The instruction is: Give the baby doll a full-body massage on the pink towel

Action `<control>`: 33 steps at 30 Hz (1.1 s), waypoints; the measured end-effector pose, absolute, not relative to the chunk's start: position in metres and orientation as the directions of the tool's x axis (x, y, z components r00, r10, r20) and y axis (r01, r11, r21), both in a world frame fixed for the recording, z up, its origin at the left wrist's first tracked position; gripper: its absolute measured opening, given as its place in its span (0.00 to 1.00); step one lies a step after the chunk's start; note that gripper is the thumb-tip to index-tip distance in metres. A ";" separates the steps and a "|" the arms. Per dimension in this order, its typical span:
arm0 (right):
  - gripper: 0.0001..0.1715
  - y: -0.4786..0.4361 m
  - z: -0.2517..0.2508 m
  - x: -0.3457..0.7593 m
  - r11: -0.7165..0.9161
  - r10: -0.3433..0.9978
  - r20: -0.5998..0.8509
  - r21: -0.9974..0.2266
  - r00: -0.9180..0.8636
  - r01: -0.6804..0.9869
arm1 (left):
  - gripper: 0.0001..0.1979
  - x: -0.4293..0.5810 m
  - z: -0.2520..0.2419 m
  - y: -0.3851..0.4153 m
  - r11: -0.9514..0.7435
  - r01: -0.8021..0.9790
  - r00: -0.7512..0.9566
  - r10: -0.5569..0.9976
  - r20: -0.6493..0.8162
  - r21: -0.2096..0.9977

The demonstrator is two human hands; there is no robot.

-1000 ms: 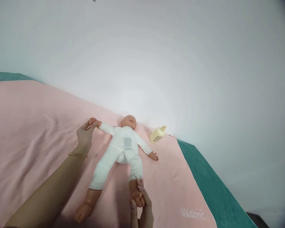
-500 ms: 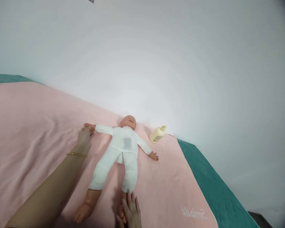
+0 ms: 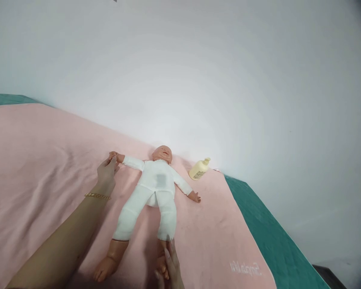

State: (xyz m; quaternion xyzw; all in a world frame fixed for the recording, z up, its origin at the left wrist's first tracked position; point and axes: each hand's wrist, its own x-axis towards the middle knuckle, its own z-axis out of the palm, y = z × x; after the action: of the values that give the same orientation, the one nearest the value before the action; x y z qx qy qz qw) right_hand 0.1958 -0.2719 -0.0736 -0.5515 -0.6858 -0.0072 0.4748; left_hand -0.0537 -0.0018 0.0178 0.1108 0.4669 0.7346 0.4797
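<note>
A baby doll [image 3: 150, 172] with a white cloth body lies face up on a pink sheet [image 3: 204, 228], its arms and legs spread. My left hand [image 3: 106, 171], a gold bracelet at its wrist, pinches the doll's small hand on the left side. Down at the bottom of the view, my right hand [image 3: 173, 263] wraps round the doll's foot [image 3: 161, 263] on the right side, thumb and fingers on either side of it; its lower part is cut off by the frame. The doll's other foot [image 3: 110, 261] lies untouched on the sheet.
A pale yellow pump bottle [image 3: 199, 170] stands tilted-looking right of the doll's head, close to the white wall [image 3: 180, 72]. Green fabric [image 3: 258, 220] shows beyond the sheet's right edge. A dark object [image 3: 327, 276] sits at the lower right.
The doll's hand in my left hand has shifted slightly up and to the right. My right hand and the foot in it have moved a little right.
</note>
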 end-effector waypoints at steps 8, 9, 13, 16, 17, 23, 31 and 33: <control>0.25 -0.251 -0.020 0.197 0.402 0.708 0.688 -0.576 0.157 0.712 | 0.14 -0.043 0.030 -0.011 -0.244 -0.300 -0.570 0.821 0.032 0.922; 0.25 -0.247 -0.012 0.196 0.399 0.709 0.686 -0.582 0.164 0.709 | 0.15 -0.040 0.031 -0.013 -0.275 -0.277 -0.547 0.833 0.084 0.921; 0.24 -0.227 0.016 0.189 0.409 0.721 0.673 -0.604 0.163 0.684 | 0.14 -0.031 0.035 -0.023 -0.340 -0.163 -0.388 0.885 0.256 0.926; 0.24 -0.212 0.031 0.182 0.422 0.735 0.662 -0.619 0.150 0.663 | 0.14 -0.026 0.036 -0.027 -0.362 -0.078 -0.204 0.918 0.340 0.929; 0.24 -0.208 0.034 0.181 0.419 0.745 0.651 -0.628 0.147 0.656 | 0.14 -0.025 0.035 -0.027 -0.382 -0.057 -0.139 0.918 0.372 0.922; 0.24 -0.187 0.044 0.176 0.381 0.815 0.562 -0.705 0.144 0.598 | 0.11 -0.019 0.020 -0.017 -0.616 0.142 0.163 0.786 0.596 0.774; 0.26 -0.170 0.050 0.177 0.339 0.848 0.500 -0.769 0.178 0.542 | 0.09 -0.013 0.018 -0.020 -0.706 0.202 0.294 0.705 0.645 0.679; 0.26 -0.168 0.051 0.178 0.321 0.856 0.481 -0.783 0.192 0.532 | 0.08 -0.013 0.020 -0.021 -0.698 0.204 0.299 0.712 0.635 0.686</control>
State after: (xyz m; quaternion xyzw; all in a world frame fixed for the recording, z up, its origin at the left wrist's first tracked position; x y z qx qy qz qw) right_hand 0.1779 -0.1678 0.0507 -0.5624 -0.6171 0.1529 0.5287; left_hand -0.0125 -0.0211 0.0199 0.7668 0.2986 0.5110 0.2483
